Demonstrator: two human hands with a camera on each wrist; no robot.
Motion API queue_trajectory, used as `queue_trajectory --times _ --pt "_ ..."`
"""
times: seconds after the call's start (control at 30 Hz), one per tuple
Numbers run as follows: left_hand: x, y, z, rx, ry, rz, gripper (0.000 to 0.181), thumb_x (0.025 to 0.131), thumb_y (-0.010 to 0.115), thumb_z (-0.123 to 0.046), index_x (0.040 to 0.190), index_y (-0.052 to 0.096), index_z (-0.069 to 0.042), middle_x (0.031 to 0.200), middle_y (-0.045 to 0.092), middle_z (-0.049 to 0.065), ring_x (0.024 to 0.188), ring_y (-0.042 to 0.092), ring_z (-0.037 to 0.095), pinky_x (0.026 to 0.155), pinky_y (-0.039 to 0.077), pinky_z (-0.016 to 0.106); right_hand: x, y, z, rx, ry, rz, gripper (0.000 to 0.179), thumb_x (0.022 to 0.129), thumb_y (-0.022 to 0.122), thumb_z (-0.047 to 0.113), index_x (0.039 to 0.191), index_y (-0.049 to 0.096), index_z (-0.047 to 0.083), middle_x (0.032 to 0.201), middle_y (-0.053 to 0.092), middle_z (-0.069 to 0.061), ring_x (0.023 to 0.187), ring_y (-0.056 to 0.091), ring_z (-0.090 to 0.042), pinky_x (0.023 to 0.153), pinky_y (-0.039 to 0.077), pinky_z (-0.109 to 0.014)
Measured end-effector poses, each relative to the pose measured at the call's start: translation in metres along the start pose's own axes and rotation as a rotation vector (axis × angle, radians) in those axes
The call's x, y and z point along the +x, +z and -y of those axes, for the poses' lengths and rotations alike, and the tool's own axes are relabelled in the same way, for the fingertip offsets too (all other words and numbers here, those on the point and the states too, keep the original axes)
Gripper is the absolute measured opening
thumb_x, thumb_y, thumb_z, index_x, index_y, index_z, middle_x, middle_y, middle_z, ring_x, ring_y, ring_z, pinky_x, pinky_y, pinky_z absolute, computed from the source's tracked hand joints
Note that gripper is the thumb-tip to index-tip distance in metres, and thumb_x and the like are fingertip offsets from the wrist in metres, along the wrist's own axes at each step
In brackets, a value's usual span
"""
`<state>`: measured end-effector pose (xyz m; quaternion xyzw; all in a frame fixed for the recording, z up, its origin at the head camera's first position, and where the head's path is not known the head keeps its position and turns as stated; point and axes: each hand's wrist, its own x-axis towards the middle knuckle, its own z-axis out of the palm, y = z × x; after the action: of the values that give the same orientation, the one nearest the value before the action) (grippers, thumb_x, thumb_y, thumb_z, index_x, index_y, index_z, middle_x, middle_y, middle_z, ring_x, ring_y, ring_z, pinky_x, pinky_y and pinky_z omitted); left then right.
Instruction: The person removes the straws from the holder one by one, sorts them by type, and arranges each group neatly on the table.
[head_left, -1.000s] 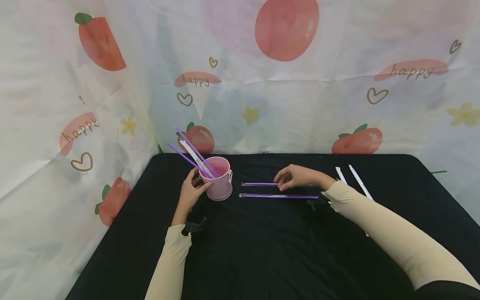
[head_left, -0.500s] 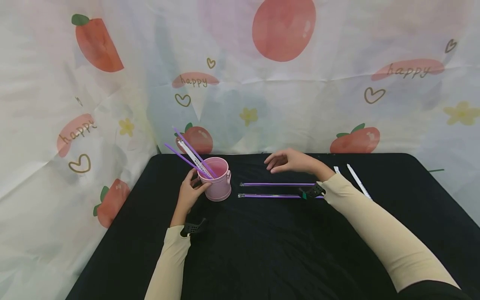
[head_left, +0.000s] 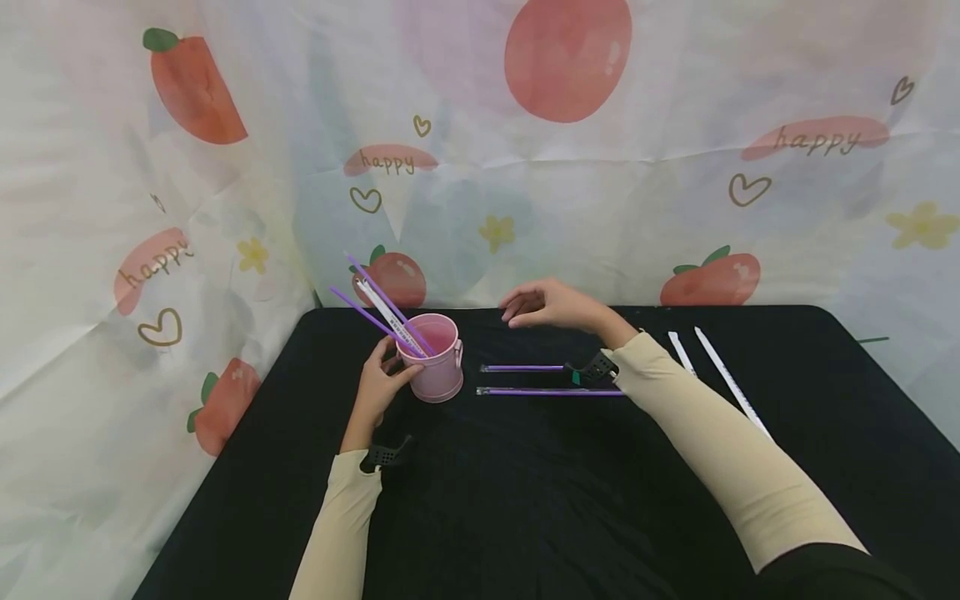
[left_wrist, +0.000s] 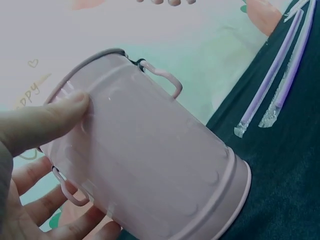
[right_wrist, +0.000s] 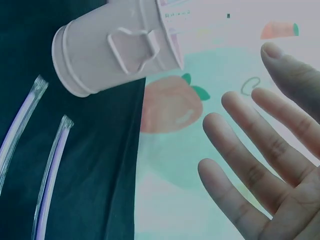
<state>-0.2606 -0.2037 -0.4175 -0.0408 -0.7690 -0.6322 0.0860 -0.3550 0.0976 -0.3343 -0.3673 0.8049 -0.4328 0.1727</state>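
A small pink metal bucket [head_left: 438, 380] with side handles stands on the black cloth. Purple straws [head_left: 358, 306] and a white paper-wrapped straw [head_left: 383, 307] lean out of it to the left. My left hand [head_left: 378, 390] holds the bucket's left side; in the left wrist view the thumb [left_wrist: 65, 115] presses near the rim and the other fingers reach round behind. My right hand [head_left: 558, 308] hovers right of the bucket, nothing in it, its fingers spread in the right wrist view. Below it, two purple straws [head_left: 525, 392] in clear wrappers lie side by side, partly covered by the wrist.
Two white paper-wrapped straws [head_left: 727, 375] lie slantwise at the right, partly behind the right sleeve [head_left: 720, 450]. A printed curtain [head_left: 570, 225] hangs right behind the table's far edge and along the left side.
My right hand has lifted off the purple straws, moving up and left toward the bucket with nothing in it. The left hand and bucket have stayed put.
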Motion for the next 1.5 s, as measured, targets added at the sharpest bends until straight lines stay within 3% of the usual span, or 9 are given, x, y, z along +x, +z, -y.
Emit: queue_trajectory --times 0.33,0.53,0.83,1.1,1.5 --pt "0.001 -0.001 -0.004 -0.005 -0.031 0.013 0.066 0.082 0.068 0.000 0.139 0.035 0.005 0.139 0.039 0.028 0.131 0.038 0.044 0.110 0.033 0.053 0.024 0.013 0.012 0.033 -0.043 -0.071 0.034 0.087 0.066 0.012 0.119 0.060 0.003 0.108 0.068 -0.017 0.101 0.065 -0.024 0.082 0.056 -0.036" --pt "0.009 -0.003 0.013 -0.022 -0.043 0.007 0.068 0.081 0.070 -0.002 0.139 0.036 0.002 0.139 0.040 0.027 0.132 0.038 0.043 0.110 0.033 0.053 0.039 0.025 0.020 0.069 -0.079 -0.096 0.034 0.086 0.067 0.011 0.119 0.061 0.003 0.108 0.067 -0.019 0.101 0.065 -0.026 0.084 0.054 -0.044" --pt "0.013 -0.003 0.024 0.004 -0.028 -0.003 0.067 0.082 0.071 -0.006 0.139 0.036 -0.002 0.138 0.042 0.023 0.132 0.041 0.040 0.109 0.036 0.052 0.058 0.040 0.037 0.058 -0.135 -0.152 0.033 0.085 0.067 0.009 0.117 0.062 0.001 0.106 0.068 -0.019 0.098 0.066 -0.026 0.082 0.056 -0.038" --pt "0.015 -0.004 0.026 -0.026 -0.045 0.015 0.070 0.082 0.070 -0.004 0.142 0.033 -0.001 0.142 0.038 0.025 0.134 0.036 0.042 0.110 0.032 0.054 0.075 0.054 0.044 0.046 -0.149 -0.221 0.029 0.085 0.068 0.011 0.113 0.064 0.002 0.104 0.069 -0.016 0.095 0.067 -0.024 0.085 0.054 -0.034" --pt "0.013 -0.003 0.024 0.008 -0.021 -0.006 0.067 0.081 0.071 -0.006 0.139 0.037 -0.003 0.138 0.043 0.023 0.130 0.042 0.041 0.107 0.037 0.053 0.094 0.080 0.046 0.064 -0.140 -0.288 0.023 0.083 0.070 0.011 0.105 0.066 0.003 0.100 0.070 -0.015 0.089 0.068 -0.023 0.079 0.056 -0.030"
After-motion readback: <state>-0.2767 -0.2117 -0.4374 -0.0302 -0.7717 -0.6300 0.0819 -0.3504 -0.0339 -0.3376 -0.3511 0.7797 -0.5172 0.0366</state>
